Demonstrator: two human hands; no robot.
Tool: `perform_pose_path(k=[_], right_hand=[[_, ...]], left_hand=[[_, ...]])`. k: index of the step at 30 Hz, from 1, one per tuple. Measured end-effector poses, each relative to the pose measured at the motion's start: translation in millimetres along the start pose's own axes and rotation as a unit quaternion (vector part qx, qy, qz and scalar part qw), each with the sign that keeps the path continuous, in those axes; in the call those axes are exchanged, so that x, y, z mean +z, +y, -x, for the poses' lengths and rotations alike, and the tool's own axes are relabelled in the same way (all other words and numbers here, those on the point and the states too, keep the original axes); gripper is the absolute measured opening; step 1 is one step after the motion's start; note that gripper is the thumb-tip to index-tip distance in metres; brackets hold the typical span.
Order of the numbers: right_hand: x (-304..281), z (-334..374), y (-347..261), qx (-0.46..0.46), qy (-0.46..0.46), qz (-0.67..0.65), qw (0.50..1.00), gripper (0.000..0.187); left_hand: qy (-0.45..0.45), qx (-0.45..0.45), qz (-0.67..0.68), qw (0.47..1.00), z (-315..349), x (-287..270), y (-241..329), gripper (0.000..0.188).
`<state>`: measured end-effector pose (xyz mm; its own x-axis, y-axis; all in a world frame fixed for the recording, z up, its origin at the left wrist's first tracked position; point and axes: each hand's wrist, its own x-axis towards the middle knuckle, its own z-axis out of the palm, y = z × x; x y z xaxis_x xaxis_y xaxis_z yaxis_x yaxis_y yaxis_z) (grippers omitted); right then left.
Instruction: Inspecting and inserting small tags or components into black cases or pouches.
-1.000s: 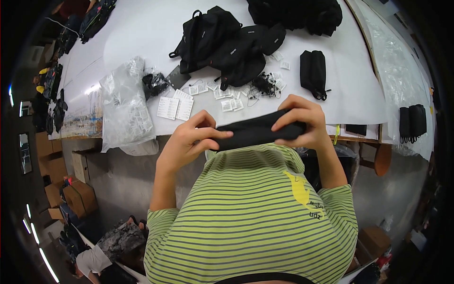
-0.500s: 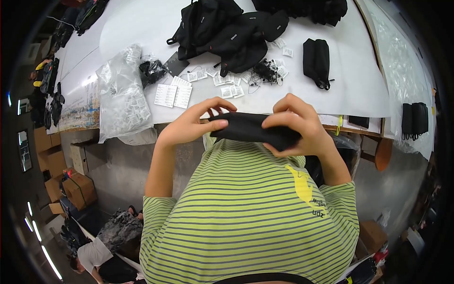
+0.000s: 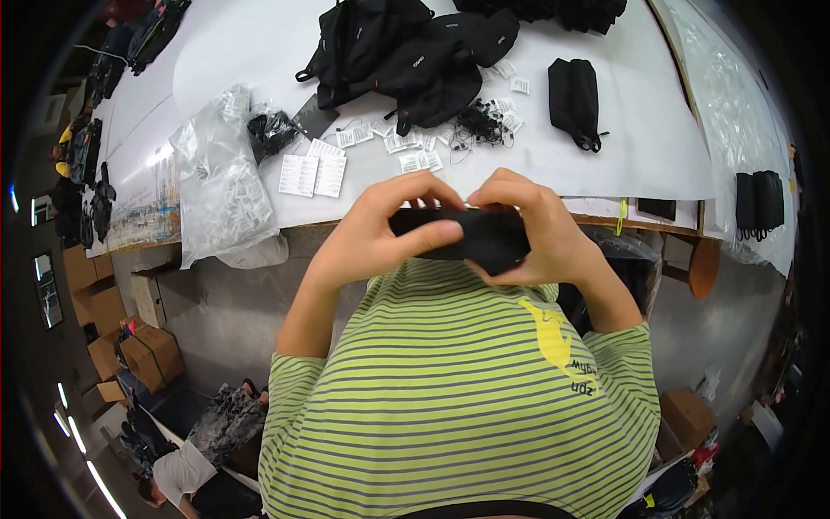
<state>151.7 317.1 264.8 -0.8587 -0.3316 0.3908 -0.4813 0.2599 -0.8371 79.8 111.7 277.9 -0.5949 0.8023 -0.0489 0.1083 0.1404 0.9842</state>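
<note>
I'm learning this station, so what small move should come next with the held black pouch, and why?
Perhaps ease the pouch forward over the table: the left hand and right hand seem to hold it in front of the table, not above it, so a slip might mean a fall.

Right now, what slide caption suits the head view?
Left hand and right hand hold a black pouch near a table with bags and tags.

A clear plastic bag (image 3: 216,164) at the frame's left overhangs the front edge of the white-covered worktop (image 3: 648,164). Cardboard boxes (image 3: 151,356) stand lower left, above a person in a pale top (image 3: 183,467); tube lights (image 3: 105,490) glow beside. Clear plastic sheeting (image 3: 707,95) lies upper right.
</note>
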Motion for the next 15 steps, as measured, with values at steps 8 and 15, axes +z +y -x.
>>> perform_pose_path(k=[8, 15], right_hand=[[5, 0, 8, -0.023, 0.006, 0.027, 0.999, 0.074], [-2, -4, 11, -0.005, 0.029, 0.066, 0.997, 0.061]], left_hand=[[0.111, -0.09, 0.0, 0.99, -8, 2, -7, 0.016], [0.133, -0.009, -0.133, 0.982, -19, 3, -14, 0.014]])
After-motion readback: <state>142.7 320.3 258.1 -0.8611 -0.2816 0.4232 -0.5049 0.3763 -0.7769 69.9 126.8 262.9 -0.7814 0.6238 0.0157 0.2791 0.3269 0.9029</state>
